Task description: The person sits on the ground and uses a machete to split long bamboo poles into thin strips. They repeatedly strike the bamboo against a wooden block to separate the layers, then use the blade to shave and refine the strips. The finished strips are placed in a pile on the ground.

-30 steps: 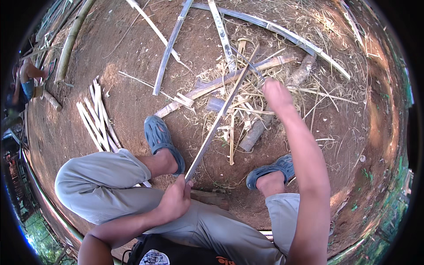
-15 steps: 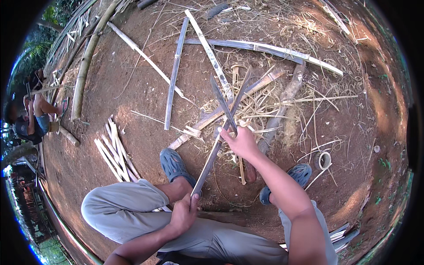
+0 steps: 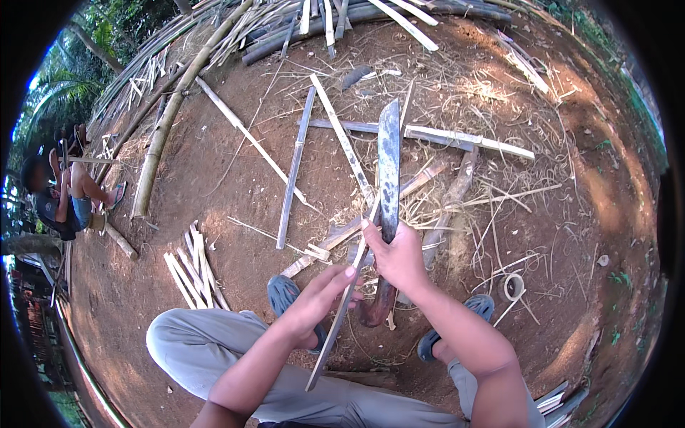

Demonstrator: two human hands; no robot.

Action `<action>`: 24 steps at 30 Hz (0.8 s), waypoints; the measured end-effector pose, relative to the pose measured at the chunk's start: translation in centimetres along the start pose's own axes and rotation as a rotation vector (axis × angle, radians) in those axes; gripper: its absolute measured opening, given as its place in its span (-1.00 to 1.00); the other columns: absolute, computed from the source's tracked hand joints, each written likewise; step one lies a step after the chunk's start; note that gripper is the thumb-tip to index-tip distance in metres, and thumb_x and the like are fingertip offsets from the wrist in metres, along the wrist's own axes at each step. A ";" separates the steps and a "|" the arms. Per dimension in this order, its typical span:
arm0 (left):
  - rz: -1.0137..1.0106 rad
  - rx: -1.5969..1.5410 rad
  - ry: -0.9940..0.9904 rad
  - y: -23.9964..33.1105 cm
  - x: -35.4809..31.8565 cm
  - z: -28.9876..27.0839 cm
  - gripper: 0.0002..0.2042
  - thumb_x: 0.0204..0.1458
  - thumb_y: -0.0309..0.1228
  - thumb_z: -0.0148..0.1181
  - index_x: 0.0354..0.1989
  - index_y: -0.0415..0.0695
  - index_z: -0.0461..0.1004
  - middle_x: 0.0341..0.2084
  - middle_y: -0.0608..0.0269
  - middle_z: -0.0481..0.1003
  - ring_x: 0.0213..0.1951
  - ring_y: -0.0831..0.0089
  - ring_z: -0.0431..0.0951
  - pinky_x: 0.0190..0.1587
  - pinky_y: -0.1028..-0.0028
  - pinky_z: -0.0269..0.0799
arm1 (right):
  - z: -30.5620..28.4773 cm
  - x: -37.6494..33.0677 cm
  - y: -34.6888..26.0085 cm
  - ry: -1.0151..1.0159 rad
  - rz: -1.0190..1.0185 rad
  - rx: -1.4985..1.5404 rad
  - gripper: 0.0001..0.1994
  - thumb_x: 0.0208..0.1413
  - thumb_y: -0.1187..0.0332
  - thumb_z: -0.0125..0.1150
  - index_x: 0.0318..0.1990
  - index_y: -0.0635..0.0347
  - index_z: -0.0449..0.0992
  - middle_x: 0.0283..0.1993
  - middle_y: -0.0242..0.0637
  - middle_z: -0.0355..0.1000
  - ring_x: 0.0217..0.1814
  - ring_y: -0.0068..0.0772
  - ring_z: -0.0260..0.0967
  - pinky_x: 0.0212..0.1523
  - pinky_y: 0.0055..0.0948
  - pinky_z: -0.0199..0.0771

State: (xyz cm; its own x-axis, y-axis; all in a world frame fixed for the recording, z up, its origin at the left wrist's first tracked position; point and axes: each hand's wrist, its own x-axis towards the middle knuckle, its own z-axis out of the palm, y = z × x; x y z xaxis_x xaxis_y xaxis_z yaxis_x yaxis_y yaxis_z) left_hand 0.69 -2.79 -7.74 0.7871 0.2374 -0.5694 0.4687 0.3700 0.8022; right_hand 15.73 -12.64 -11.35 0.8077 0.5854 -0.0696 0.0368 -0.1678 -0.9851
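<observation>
A long, narrow bamboo strip (image 3: 332, 346) slants up between my hands from above my lap. My left hand (image 3: 317, 303) is closed around its middle, thumb on top and fingers partly hidden behind it. My right hand (image 3: 401, 260) grips a machete (image 3: 389, 167) where the blade meets the dark wooden handle. The blade points away from me with its broad, blotched flat side showing, and the handle end hangs below the hand. My right thumb presses on the strip, which passes beside the blade; its far end shows beyond the blade.
Split bamboo pieces (image 3: 291, 171) and curly shavings cover the ground ahead. A bundle of pale strips (image 3: 193, 271) lies left of my knee. A short bamboo ring (image 3: 514, 287) stands by my right foot. Another person (image 3: 61, 207) sits at far left near a long pole (image 3: 160, 135).
My left hand has slid up the strip toward my right hand. The machete has turned from edge-on across the strip to flat side up, and the view has tilted upward.
</observation>
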 end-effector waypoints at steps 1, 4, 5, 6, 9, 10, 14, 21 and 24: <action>0.004 -0.035 -0.020 1.4 0.9 0.7 -0.50 0.28 0.07 -0.08 0.06 -0.17 0.32 -0.27 0.22 0.40 -0.31 0.44 0.48 -0.19 0.41 0.49 | 0.0 -0.5 -1.4 -0.029 0.033 0.031 -0.63 0.21 0.11 0.24 -0.38 0.32 0.48 -0.61 -0.27 0.44 -0.59 -0.49 0.35 -0.52 -0.36 0.36; 0.004 -0.120 -0.102 4.9 1.4 3.0 -0.47 0.27 0.15 -0.15 -0.07 -0.15 0.33 -0.49 0.39 0.29 -0.56 0.62 0.30 -0.49 0.58 0.38 | -1.4 -1.4 -4.6 -0.035 -0.111 -0.138 -0.62 0.26 0.09 0.16 -0.34 0.32 0.48 -0.62 -0.28 0.42 -0.56 -0.47 0.42 -0.50 -0.38 0.37; -0.001 -0.135 -0.115 6.2 0.5 3.6 -0.46 0.26 0.18 -0.17 -0.12 -0.14 0.33 -0.54 0.43 0.23 -0.62 0.66 0.22 -0.58 0.61 0.29 | -2.1 -1.4 -5.7 -0.047 -0.119 -0.177 -0.61 0.27 0.08 0.14 -0.34 0.32 0.48 -0.61 -0.27 0.42 -0.56 -0.47 0.42 -0.50 -0.37 0.38; -0.007 -0.150 -0.129 7.1 -0.3 4.2 -0.44 0.26 0.21 -0.20 -0.17 -0.14 0.32 -0.59 0.48 0.17 -0.68 0.70 0.14 -0.67 0.63 0.20 | -2.9 -1.4 -7.3 -0.058 -0.127 -0.217 -0.60 0.28 0.07 0.12 -0.33 0.32 0.48 -0.61 -0.26 0.43 -0.56 -0.46 0.43 -0.50 -0.36 0.38; 0.150 -0.153 -0.001 8.2 -1.3 5.1 -0.43 0.25 0.25 -0.28 -0.22 -0.10 0.28 -0.63 0.52 0.14 -0.75 0.76 0.03 -0.77 0.65 -0.04 | -5.0 -2.3 -12.3 -0.087 -0.215 -0.412 -0.64 0.30 0.13 0.04 -0.26 0.33 0.48 -0.59 -0.15 0.44 -0.56 -0.21 0.45 -0.45 -0.20 0.41; 0.194 -0.062 0.008 8.7 -1.8 5.1 -0.47 0.28 0.21 -0.30 -0.25 -0.08 0.25 -0.62 0.47 0.18 -0.73 0.73 0.09 -0.75 0.65 0.04 | -5.6 -2.5 -13.3 -0.098 -0.247 -0.538 -0.67 0.29 0.16 0.03 -0.24 0.33 0.46 -0.58 -0.12 0.44 -0.54 -0.14 0.45 -0.43 -0.15 0.41; 0.496 0.123 0.071 9.4 -3.2 6.4 -0.56 0.35 0.05 -0.29 -0.22 -0.11 0.25 -0.57 0.40 0.27 -0.71 0.67 0.21 -0.73 0.61 0.15 | -7.9 -4.1 -16.3 -0.120 -0.394 -0.910 -0.77 0.19 0.26 0.10 -0.30 0.28 0.37 -0.42 0.02 0.46 -0.38 0.11 0.48 -0.34 0.00 0.45; 0.759 0.565 0.133 8.7 -5.3 6.4 -0.78 0.28 -0.36 -0.01 -0.31 -0.30 0.38 -0.37 0.13 0.44 -0.37 0.40 0.45 -0.30 0.34 0.41 | -7.7 -6.5 -16.6 -0.058 -0.662 -1.095 -0.88 0.03 0.38 0.16 -0.39 0.22 0.39 -0.46 -0.09 0.47 -0.46 0.03 0.52 -0.45 -0.07 0.52; 0.765 0.498 0.144 7.6 -5.2 6.5 -0.85 0.19 -0.47 0.02 -0.25 -0.33 0.40 -0.41 -0.09 0.46 -0.27 0.08 0.50 -0.17 0.19 0.38 | -6.5 -6.5 -15.7 -0.073 -0.686 -1.118 -0.93 0.04 0.44 0.09 -0.42 0.22 0.40 -0.51 -0.12 0.47 -0.51 -0.01 0.52 -0.48 -0.11 0.53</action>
State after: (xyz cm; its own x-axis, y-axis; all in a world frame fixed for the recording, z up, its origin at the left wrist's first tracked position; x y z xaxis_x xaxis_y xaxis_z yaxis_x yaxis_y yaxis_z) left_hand 2.76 -7.04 2.45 0.9115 0.3798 0.1579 -0.0142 -0.3546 0.9349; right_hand 13.76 -18.99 5.62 0.3977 0.8493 0.3473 0.9174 -0.3622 -0.1648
